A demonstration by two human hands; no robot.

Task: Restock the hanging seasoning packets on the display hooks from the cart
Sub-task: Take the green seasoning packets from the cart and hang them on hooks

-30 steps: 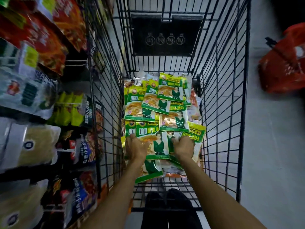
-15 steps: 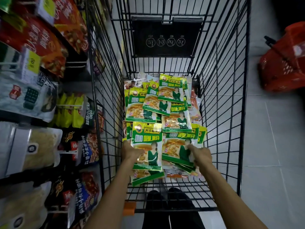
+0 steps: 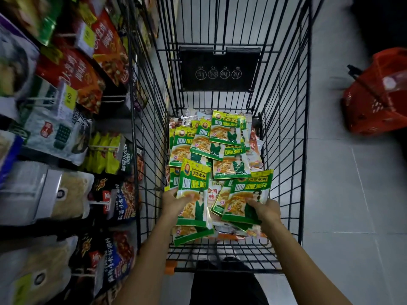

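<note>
Head view: cart [image 3: 220,84] of packets [image 3: 224,133], some tight in left hand [image 3: 174,201], right hand [image 3: 266,211] grips

Dimly lit, pale grey tiled floor [image 3: 341,194] extends right of the fingers [image 3: 255,204], with a red plastic basket [image 3: 374,100] resting on it farther right.

Red plastic basket [image 3: 378,102] on grey tiled floor [image 3: 341,194] — far right, yellow price tag [image 3: 71,96] at left

Both arms reach forward, left hand [image 3: 174,201] gripping the left packet [image 3: 191,186], right hand [image 3: 265,211] the right packet [image 3: 247,194].
</note>
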